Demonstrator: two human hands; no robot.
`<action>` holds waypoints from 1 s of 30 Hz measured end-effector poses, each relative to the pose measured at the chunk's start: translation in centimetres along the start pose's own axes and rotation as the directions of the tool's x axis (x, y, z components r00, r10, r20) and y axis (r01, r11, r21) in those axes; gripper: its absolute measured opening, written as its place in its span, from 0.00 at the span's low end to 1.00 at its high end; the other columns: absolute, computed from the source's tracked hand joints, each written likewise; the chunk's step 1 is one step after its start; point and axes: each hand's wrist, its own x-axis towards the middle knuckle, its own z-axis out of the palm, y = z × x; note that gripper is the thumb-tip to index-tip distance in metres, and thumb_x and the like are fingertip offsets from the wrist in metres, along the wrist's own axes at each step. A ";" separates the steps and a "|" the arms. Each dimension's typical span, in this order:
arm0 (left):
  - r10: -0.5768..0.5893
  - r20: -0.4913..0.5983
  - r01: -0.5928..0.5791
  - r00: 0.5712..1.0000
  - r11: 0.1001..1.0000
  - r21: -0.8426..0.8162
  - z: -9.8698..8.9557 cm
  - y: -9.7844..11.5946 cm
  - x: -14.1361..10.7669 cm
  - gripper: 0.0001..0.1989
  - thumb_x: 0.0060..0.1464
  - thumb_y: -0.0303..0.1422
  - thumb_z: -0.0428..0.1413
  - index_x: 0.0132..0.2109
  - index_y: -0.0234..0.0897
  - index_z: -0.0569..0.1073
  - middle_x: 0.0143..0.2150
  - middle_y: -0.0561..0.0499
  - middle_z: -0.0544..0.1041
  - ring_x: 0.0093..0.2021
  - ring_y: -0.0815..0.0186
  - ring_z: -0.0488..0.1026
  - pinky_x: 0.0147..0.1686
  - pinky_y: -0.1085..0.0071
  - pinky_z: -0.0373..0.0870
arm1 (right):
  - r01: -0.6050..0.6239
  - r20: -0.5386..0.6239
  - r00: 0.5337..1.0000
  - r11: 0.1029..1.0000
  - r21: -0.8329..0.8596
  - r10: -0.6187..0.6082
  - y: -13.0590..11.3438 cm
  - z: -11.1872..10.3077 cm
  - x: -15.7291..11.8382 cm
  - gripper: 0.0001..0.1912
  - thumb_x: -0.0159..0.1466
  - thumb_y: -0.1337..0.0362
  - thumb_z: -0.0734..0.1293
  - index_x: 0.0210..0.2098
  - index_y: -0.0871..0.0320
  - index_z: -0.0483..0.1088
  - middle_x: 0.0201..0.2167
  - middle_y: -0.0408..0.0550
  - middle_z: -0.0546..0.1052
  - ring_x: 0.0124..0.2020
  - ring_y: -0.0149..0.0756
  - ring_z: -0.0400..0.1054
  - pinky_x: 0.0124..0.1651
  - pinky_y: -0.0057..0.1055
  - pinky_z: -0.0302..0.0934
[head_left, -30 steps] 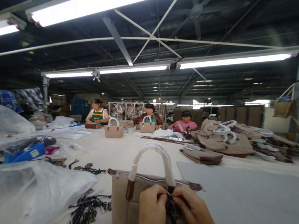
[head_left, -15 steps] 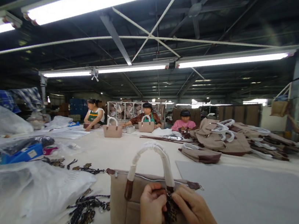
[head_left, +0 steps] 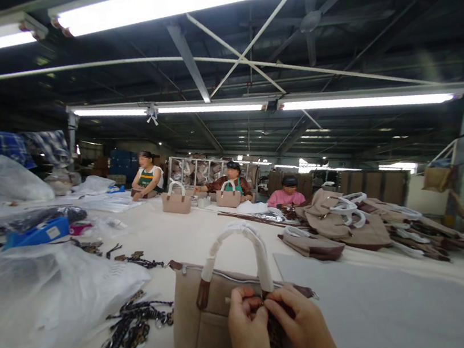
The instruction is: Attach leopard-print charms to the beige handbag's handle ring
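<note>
A taupe handbag (head_left: 207, 339) stands upright on the pale table, its wrapped handle (head_left: 262, 256) raised. At the right base of that handle, my left hand (head_left: 248, 324) and my right hand (head_left: 297, 314) pinch close together, with fingertips nearly touching. Between and below them hangs a leopard-print charm (head_left: 275, 332), partly hidden by my fingers. The small part at my fingertips is too hidden to make out. More black-corded leopard charms (head_left: 127, 333) lie left of the bag.
Clear plastic bags (head_left: 60, 302) cover the left side, near a blue tape dispenser (head_left: 41, 231). Taupe bags (head_left: 351, 220) are piled at the right behind a grey sheet (head_left: 387, 296). Across the table, three people work near two pinkish bags (head_left: 177, 203).
My left hand has turned more upright, its fingertips closer to my right hand's. The handbag appears slightly further right. The view has shifted a little.
</note>
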 end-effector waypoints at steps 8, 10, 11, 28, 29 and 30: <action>0.021 0.054 -0.028 0.998 0.990 0.138 -0.2 1.7 -0.8 0.11 0.45 0.24 0.54 0.38 0.38 0.68 0.28 0.52 0.77 0.32 0.63 0.75 0.34 0.72 0.68 | 0.063 0.079 0.996 0.975 -0.211 -0.047 -0.9 0.1 0.0 0.12 0.65 0.63 0.58 0.28 0.55 0.68 0.30 0.46 0.71 0.32 0.40 0.67 0.36 0.34 0.56; 0.038 0.124 -0.065 0.992 0.972 0.227 -0.5 2.7 -1.1 0.09 0.47 0.24 0.52 0.37 0.38 0.70 0.30 0.51 0.78 0.33 0.63 0.75 0.36 0.72 0.68 | 0.080 0.070 0.996 0.953 -0.292 -0.062 -0.9 0.3 0.0 0.11 0.65 0.63 0.57 0.28 0.55 0.66 0.29 0.47 0.71 0.31 0.40 0.67 0.34 0.34 0.54; 0.044 0.161 -0.086 0.986 0.960 0.268 -0.6 3.2 -1.2 0.09 0.47 0.24 0.51 0.36 0.38 0.71 0.32 0.50 0.79 0.34 0.63 0.75 0.37 0.72 0.68 | 0.093 0.061 0.995 0.944 -0.317 -0.077 -0.8 0.4 0.1 0.11 0.64 0.63 0.57 0.27 0.55 0.65 0.29 0.47 0.71 0.30 0.41 0.66 0.33 0.34 0.53; 0.301 0.399 -0.451 0.866 0.816 0.363 -2.7 4.3 1.0 0.12 0.57 0.37 0.52 0.30 0.41 0.76 0.38 0.44 0.79 0.41 0.55 0.71 0.45 0.64 0.64 | -0.077 0.164 0.985 0.980 0.183 0.046 -2.5 -1.9 1.8 0.21 0.63 0.43 0.61 0.27 0.53 0.65 0.22 0.41 0.67 0.26 0.36 0.65 0.30 0.31 0.62; 0.236 0.396 -0.382 0.887 0.857 0.345 -2.9 4.1 1.3 0.13 0.57 0.40 0.54 0.28 0.40 0.75 0.34 0.45 0.78 0.38 0.56 0.72 0.42 0.64 0.64 | -0.160 0.194 0.973 0.968 0.193 0.122 -2.2 -2.4 1.9 0.23 0.60 0.39 0.62 0.27 0.52 0.66 0.21 0.42 0.68 0.25 0.38 0.67 0.30 0.33 0.64; 0.140 0.408 -0.291 0.902 0.896 0.336 -3.1 3.9 1.5 0.14 0.56 0.43 0.55 0.28 0.40 0.75 0.32 0.45 0.78 0.35 0.56 0.72 0.40 0.64 0.65 | -0.231 0.210 0.959 0.957 0.176 0.192 -2.0 -2.8 1.9 0.25 0.59 0.36 0.60 0.28 0.50 0.68 0.21 0.44 0.70 0.24 0.40 0.69 0.29 0.36 0.65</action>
